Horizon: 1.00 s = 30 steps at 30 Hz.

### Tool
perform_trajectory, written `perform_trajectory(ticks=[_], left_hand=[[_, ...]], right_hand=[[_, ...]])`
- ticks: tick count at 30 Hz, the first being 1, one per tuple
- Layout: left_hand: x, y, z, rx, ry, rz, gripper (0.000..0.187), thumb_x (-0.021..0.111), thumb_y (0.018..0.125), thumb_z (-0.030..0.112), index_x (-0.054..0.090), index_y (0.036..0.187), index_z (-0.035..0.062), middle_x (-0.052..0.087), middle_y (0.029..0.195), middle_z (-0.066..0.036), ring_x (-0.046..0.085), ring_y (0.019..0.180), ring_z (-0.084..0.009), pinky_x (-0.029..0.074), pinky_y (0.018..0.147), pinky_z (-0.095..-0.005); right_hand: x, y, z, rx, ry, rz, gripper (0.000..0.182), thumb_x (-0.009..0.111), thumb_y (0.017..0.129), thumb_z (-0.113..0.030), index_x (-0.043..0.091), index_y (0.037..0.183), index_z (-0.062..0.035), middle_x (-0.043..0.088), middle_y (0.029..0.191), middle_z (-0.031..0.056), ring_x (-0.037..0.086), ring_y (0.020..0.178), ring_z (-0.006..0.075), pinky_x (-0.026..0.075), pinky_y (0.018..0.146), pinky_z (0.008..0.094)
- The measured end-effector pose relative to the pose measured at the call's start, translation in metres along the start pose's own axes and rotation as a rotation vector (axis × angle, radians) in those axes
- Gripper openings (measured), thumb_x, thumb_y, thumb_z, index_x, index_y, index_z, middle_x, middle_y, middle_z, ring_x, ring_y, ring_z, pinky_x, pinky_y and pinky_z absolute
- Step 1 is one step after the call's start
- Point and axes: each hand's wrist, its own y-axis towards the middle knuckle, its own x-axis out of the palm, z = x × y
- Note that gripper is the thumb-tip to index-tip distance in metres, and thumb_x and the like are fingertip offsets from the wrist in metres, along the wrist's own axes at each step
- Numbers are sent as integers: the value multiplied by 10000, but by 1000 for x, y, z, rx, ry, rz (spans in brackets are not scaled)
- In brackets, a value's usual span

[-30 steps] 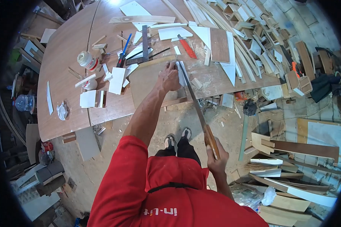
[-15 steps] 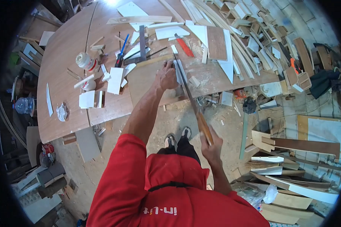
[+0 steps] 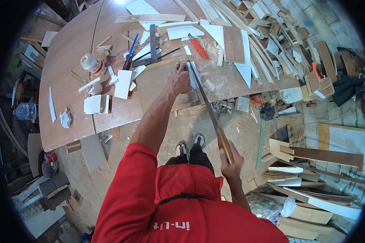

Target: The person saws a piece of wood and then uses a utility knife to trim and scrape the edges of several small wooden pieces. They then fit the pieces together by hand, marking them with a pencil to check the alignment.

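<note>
My right hand (image 3: 232, 165) is wrapped around the wooden handle (image 3: 225, 146) of a hand saw. The saw's long narrow blade (image 3: 208, 106) slants up over the front edge of the workbench, its tip near my left hand. With bent fingers, my left hand (image 3: 179, 79) presses down at a white-faced piece of board (image 3: 194, 75) beside the blade. Part of that piece is hidden by my fingers and the saw. Under my left hand lies a flat brown board (image 3: 154, 87). A red-handled cutter (image 3: 198, 47) rests farther back.
On the workbench (image 3: 69, 101) are a glue jar (image 3: 92, 64), a try square (image 3: 152, 46), a blue-and-black tool (image 3: 129, 56) and white offcuts (image 3: 123, 84). Wood strips (image 3: 259, 52) are heaped at the right. Curved panels (image 3: 312, 198) are stacked on the lower right floor.
My right hand has drawn the saw back toward my body, down and slightly right. My left hand stays almost in place on the white-faced piece.
</note>
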Motion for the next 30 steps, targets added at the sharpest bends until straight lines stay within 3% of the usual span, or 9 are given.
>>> perform_trajectory(ticks=[2, 4, 6, 12, 15, 20, 25, 28, 30], left_hand=[[19, 3, -11, 71, 22, -26, 538, 722, 622, 246, 617, 1047, -67, 422, 1340, -184, 370, 1286, -359, 443, 1003, -425], [9, 11, -12, 150, 63, -31, 561, 721, 623, 244, 601, 1065, -79, 422, 1341, -186, 369, 1288, -359, 439, 1008, -425], [-5, 2, 0, 21, 26, -47, 578, 722, 620, 247, 591, 1085, -70, 426, 1338, -185, 368, 1288, -359, 430, 1016, -425], [0, 5, -5, 42, 0, -76, 561, 736, 603, 257, 616, 1055, -55, 432, 1334, -178, 371, 1288, -355, 432, 1014, -423], [-11, 0, 2, 16, 5, -59, 562, 738, 603, 251, 617, 1057, -59, 432, 1335, -184, 380, 1278, -360, 439, 1005, -425], [1, -2, -2, 43, -53, -40, 526, 746, 600, 232, 633, 1022, -61, 428, 1340, -188, 385, 1276, -367, 442, 1002, -431], [-4, -4, -1, 28, -68, 15, 490, 743, 596, 221, 642, 978, -69, 432, 1330, -194, 385, 1277, -369, 440, 1004, -435], [-1, -6, 0, 40, -60, -16, 496, 740, 593, 220, 641, 989, -62, 437, 1324, -193, 383, 1279, -372, 436, 1007, -440], [2, 1, -6, 53, -81, 22, 492, 741, 594, 226, 647, 991, -50, 439, 1325, -190, 385, 1276, -384, 430, 1012, -447]], right_hand=[[10, 23, -10, 224, 14, -95, 343, 549, 863, -46, 577, 1197, 25, 672, 932, 173, 671, 831, 175, 514, 736, 300], [8, 4, 6, 60, -93, -12, 335, 554, 860, -59, 580, 1186, 17, 670, 914, 161, 658, 779, 174, 506, 709, 287], [-4, -9, -3, 33, 30, -10, 332, 573, 857, -75, 572, 1173, 28, 644, 849, 186, 634, 710, 186, 495, 656, 294], [7, 26, -3, 142, -28, -79, 363, 549, 848, -71, 561, 1211, -70, 631, 831, 184, 628, 626, 211, 495, 599, 307], [-7, 6, -4, 0, -29, -7, 294, 560, 884, -67, 575, 1172, -8, 621, 790, 147, 561, 654, 146, 469, 605, 290], [-1, 30, -17, 239, -6, -122, 323, 569, 873, -37, 577, 1193, 5, 663, 921, 158, 637, 816, 150, 492, 714, 285], [-17, -4, -17, 12, 3, -15, 324, 560, 869, -30, 573, 1189, 21, 646, 877, 152, 606, 759, 151, 482, 689, 289], [-1, 26, -16, 276, 10, -128, 345, 543, 862, -9, 581, 1205, 13, 663, 945, 159, 636, 857, 150, 492, 753, 281], [-6, 15, -15, 233, -24, -119, 341, 545, 860, -9, 581, 1199, 14, 664, 942, 163, 638, 870, 154, 495, 756, 287]])
